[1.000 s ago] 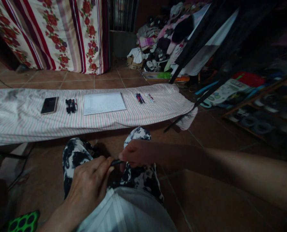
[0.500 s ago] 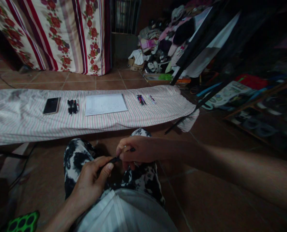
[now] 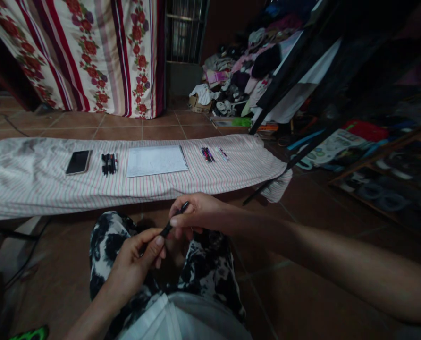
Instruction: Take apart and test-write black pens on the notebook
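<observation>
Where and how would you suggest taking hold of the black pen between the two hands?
I'd probably pinch the black pen by its far tip, coming from the side of the striped cloth. The slim pen slants toward that cloth; the left hand covers its near end and the right hand grips farther along, but the far tip pokes free.

No words, brands or numbers can be read — only faint marks are seen on the white page of the spiral notebook, too pale and small to be made out.
</observation>
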A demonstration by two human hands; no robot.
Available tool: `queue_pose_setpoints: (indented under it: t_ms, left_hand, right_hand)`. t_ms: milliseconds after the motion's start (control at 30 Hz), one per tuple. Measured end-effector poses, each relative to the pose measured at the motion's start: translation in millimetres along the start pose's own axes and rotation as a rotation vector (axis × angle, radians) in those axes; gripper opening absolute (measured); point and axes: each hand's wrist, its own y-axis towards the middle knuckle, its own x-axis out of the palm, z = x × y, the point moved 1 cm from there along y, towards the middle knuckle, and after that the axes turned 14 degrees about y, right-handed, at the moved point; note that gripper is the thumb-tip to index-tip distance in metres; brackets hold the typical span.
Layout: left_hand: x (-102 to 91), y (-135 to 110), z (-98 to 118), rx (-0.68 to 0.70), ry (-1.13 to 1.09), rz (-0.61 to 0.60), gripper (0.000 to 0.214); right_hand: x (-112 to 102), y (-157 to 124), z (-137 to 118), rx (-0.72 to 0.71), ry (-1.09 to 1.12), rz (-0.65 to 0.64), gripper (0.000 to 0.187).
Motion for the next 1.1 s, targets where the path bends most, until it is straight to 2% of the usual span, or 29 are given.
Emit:
queue_pose_setpoints:
  t_ms: [100, 300, 467, 600, 767, 900, 1100]
  left_hand:
    - [0.0, 9.2, 0.3, -0.013, -0.102, 0.021, 0.036]
    - [-1.8, 30.9, -0.8, -0.038, -0.281, 0.079, 0.034]
    - [-7.9, 55.2, -0.1, -0.055, -0.319, 0.139, 0.034]
    - [-12.6, 78.5, -3.6, -0.081, -0.326, 0.213, 0.034]
    - [-19.4, 115.8, -11.9, -0.079, -0.313, 0.237, 0.034]
    - [-27.3, 150.9, -18.5, -0.07, -0.282, 0.246, 0.036]
    - [-37.4, 200.2, -27.9, -0.054, -0.347, 0.277, 0.036]
  right_hand:
    - [-0.6, 6.3, -2.5, -0.072, 0.056, 0.076, 0.034]
    - [-6.5, 26.4, -3.6, -0.173, 0.093, 0.114, 0.039]
    - [-21.2, 49.9, 0.7, -0.248, 0.164, 0.175, 0.04]
    - [-33.3, 70.3, 1.3, -0.344, 0.201, 0.218, 0.035]
    - [-55.1, 104.3, 3.8, -0.39, 0.284, 0.286, 0.03]
    - [-78.1, 133.0, 6.8, -0.423, 0.194, 0.381, 0.027]
    - [-115.3, 159.9, -0.8, -0.387, 0.208, 0.441, 0.034]
